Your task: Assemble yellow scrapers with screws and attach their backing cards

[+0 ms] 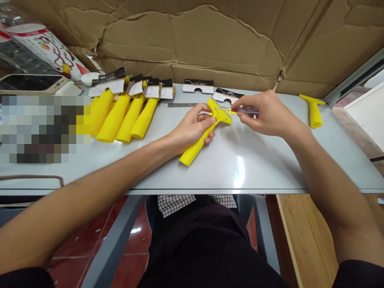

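My left hand [193, 126] is closed around the neck of a yellow plastic scraper [192, 154], whose wide head points up and to the right. Between the fingers of my right hand [268, 114] is a screwdriver [251, 111] with a translucent handle. Its thin shaft reaches left across the scraper's head, with the tip at a small screw or hole there. Just behind the left hand lies a flat metal blade strip [180, 105]. Two black-and-white card labels, one a header card [198, 86] and one a second card [225, 95], lie beyond the hands.
Several carded yellow scrapers [145, 120] lie in a row at left. Another yellow scraper [315, 114] lies far right. A cardboard sheet [180, 36] walls the table's back. A phone [30, 83] and a bottle [45, 48] are at back left. The table's front edge [210, 191] is near my lap.
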Demonstrator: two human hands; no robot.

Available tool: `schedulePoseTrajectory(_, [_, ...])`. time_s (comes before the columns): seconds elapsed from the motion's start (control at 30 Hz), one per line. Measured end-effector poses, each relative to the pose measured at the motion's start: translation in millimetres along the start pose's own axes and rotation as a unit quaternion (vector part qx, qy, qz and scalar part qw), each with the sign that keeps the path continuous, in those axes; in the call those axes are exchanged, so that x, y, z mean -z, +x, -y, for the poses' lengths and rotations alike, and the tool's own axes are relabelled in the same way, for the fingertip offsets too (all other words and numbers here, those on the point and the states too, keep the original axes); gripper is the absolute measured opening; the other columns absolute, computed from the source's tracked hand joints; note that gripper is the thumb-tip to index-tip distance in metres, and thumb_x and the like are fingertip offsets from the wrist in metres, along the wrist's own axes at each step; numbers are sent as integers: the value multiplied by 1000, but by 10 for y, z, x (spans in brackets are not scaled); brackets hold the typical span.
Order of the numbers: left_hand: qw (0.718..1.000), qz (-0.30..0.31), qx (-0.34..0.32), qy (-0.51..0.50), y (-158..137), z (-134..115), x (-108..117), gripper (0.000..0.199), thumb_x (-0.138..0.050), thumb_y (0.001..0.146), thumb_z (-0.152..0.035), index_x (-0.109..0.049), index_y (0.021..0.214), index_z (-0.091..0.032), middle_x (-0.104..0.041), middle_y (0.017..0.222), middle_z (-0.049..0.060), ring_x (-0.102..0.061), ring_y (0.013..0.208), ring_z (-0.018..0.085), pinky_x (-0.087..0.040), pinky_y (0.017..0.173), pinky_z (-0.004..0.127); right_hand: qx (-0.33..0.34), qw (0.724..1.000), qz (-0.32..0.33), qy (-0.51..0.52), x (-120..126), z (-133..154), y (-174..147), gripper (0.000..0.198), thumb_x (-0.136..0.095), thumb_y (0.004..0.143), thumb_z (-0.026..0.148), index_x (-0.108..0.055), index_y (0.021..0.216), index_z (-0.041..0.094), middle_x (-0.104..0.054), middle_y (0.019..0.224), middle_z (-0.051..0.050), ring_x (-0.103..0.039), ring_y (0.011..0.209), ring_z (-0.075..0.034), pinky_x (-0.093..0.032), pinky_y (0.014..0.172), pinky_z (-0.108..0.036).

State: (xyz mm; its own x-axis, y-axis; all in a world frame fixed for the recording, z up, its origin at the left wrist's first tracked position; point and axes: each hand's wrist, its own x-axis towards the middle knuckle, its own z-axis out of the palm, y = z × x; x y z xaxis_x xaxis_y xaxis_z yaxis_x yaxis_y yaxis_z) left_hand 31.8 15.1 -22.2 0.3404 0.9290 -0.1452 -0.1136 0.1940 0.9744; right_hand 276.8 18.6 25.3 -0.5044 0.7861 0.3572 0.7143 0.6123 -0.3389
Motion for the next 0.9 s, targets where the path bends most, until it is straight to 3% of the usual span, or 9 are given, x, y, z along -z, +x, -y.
schedulePoseTrajectory(0.23, [1000,-1,2,8,-15,-12,-6,27,-72,100,-15,-51,112,-24,-67,97,2,-61,58,8,-43,47,22,19,999,-23,-14,-37,-87,8,18,-71,96,31,-84,109,31,-82,100,-5,-73,83,-27,-56,81,-44])
schedulePoseTrajectory(0.5, [1000,12,0,7,-28,-23,-1,27,-75,99,-17,-52,112,-25,-68,99,3,-61,61,9,-44,49,23,29,998,-32,-49,-91,-128,17,16,-72,94,27,-82,105,33,-79,92,-3,-70,80,-25,-53,73,-40])
schedulePoseTrajectory(0.73, [999,14,-19,30,-25,11,8,29,-77,99,-21,-52,112,-26,-67,103,4,-60,60,9,-44,49,24,44,996,-69,-30,-41,-91,-9,16,-77,90,27,-86,102,32,-77,114,-7,-69,81,-24,-56,75,-44])
schedulePoseTrajectory(0.9, [999,3,-19,31,-10,23,12,28,-76,99,-20,-51,110,-26,-68,106,5,-59,59,8,-44,48,24,42,995,-86,-15,1,-55,-5,16,-74,94,27,-85,102,35,-82,106,-5,-73,85,-28,-61,75,-46])
